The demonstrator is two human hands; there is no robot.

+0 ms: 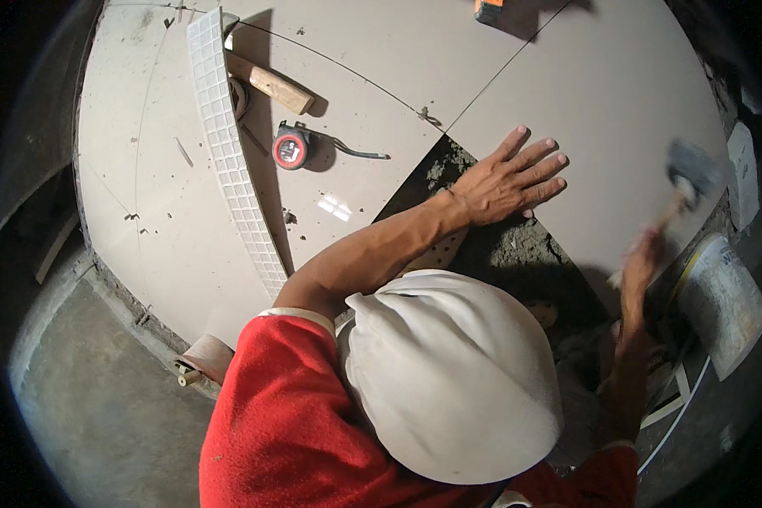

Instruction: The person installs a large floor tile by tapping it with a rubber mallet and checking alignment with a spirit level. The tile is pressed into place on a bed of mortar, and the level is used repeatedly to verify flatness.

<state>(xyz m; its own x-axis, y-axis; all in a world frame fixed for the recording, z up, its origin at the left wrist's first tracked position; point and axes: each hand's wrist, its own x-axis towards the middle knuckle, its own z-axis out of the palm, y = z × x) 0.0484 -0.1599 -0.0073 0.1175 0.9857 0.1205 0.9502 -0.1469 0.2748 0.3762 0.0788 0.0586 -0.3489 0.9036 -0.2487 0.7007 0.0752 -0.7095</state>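
Observation:
My left hand (508,182) lies flat with fingers spread on the corner of a large pale floor tile (626,102). Beneath and beside its wrist is a dark gap with rough grey mortar (529,245) showing. My right hand (643,252) is closed round the light handle of a mallet with a dark head (692,169). The mallet is over the right part of that tile and smeared by motion; whether its head touches the tile I cannot tell. A white cloth head covering (457,372) hides part of the gap.
On the left tiles lie a black and red tape measure (290,150), a wooden-handled tool (284,89) and a cut tile strip, grid-patterned side showing (226,144). A black and orange object (488,10) sits at the top. A stained white bucket (726,300) is at right.

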